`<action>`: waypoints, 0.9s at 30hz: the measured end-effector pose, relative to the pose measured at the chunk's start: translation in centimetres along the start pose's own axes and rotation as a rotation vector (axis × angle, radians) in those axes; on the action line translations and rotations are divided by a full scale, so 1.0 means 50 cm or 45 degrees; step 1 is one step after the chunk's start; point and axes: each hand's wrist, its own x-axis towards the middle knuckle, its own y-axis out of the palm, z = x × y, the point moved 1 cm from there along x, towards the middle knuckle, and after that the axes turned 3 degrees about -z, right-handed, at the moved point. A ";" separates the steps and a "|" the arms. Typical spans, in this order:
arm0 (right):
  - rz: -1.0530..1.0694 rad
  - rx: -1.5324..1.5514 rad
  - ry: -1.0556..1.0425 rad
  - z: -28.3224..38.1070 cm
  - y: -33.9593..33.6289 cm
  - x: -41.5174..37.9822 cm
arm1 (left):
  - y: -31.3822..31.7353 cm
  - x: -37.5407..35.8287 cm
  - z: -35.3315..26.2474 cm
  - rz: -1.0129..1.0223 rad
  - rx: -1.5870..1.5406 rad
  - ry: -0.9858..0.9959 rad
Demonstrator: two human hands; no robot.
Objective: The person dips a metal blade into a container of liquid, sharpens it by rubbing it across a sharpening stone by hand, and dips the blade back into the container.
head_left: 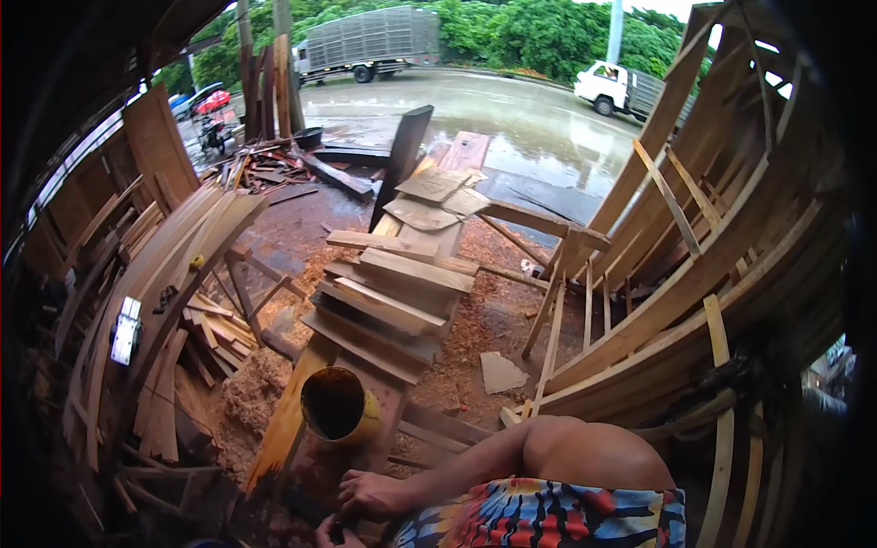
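Observation:
My right hand (pixel 370 495) is low in the view, just below a yellow tub (pixel 370 420) with a dark inside. Its fingers are curled together, and whatever they grip is too small and dark to name. Only part of my left hand (pixel 338 534) shows at the bottom edge, close under the right one, with its fingers pressed together and their contents hidden. The tub stands on a long wooden bench (pixel 379 388). Farther along the bench, several loose planks (pixel 402 279) lie crosswise, with thin flat wood pieces (pixel 429 201) beyond them.
Curved wooden framing (pixel 658 338) rises on the right. On the left are long boards (pixel 146 274) carrying a silver-and-white device (pixel 126 331). Wood shavings (pixel 260 393) cover parts of the ground. Past a scrap pile (pixel 265 164), trucks (pixel 365 44) stand on a wet road (pixel 484 91).

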 end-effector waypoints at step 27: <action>-0.030 0.015 0.020 0.005 -0.004 0.000 | 0.009 0.008 0.010 0.017 -0.073 0.052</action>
